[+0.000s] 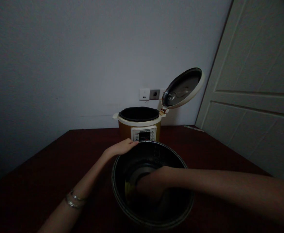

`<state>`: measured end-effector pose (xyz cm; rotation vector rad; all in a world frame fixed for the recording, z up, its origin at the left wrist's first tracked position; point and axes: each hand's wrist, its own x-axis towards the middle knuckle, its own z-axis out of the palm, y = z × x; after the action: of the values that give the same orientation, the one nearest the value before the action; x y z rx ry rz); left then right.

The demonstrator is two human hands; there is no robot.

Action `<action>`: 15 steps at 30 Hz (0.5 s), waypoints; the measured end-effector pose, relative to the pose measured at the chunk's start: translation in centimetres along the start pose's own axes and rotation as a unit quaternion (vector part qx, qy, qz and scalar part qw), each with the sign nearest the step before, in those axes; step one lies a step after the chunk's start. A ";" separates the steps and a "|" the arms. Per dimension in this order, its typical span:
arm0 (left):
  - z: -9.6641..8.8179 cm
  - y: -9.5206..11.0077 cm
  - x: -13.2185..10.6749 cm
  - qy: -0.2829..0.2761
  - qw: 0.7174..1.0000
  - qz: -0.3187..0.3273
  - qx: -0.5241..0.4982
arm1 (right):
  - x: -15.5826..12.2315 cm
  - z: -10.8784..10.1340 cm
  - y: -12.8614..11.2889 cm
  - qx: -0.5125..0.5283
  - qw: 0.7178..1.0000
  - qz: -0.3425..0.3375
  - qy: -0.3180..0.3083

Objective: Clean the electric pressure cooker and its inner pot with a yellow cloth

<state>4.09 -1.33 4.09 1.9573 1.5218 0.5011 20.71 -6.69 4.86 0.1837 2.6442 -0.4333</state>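
Observation:
A dark inner pot (187, 207) is in front of me, its mouth tilted toward me. At its far rim is my left hand (126, 146), closed on the edge with the fingertips partly hidden; a bracelet circles that wrist. Deep inside the pot my right hand (154, 183) is closed on something yellow, perhaps a cloth or sponge (130, 191). Shadow and the hand hide most of the yellow thing. Behind the pot stands an electric pressure cooker (125, 129) with a gold body, a control panel and a raised lid (183, 89).
A dark red table (93, 142) lies under the cooker. On the pale wall (83, 58) behind it are sockets (144, 94) and a grey switch plate (154, 94). A panelled door (253, 81) rises at the right. The room is dim.

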 end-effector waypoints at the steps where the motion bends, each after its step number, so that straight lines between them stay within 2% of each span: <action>1: 0.0 -0.1 0.0 -0.001 1.000 0.000 0.002 | 0.4 -0.2 0.3 -0.009 1.000 0.000 0.020; 3: 0.0 -0.2 0.1 -0.005 1.000 -0.003 0.005 | 0.8 -0.6 1.0 -0.020 0.999 0.042 0.014; 6: 0.0 -0.2 0.0 0.000 1.000 -0.010 0.014 | 0.8 -0.9 2.4 -0.015 0.989 0.146 0.001; 8: 0.0 -0.1 -0.1 0.003 1.000 -0.004 0.026 | 0.5 -0.7 3.2 -0.001 0.983 0.180 -0.022; 12: -0.1 0.2 -0.1 0.026 0.996 0.010 0.082 | -0.4 0.5 4.3 0.066 0.974 0.205 -0.069; 15: 0.0 0.3 0.0 0.042 0.991 -0.004 0.127 | -0.4 1.6 4.5 0.167 0.968 0.177 -0.064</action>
<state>4.25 -1.40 4.27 2.1427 1.7174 0.4067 22.58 -3.03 2.45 0.6971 2.3286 -0.7365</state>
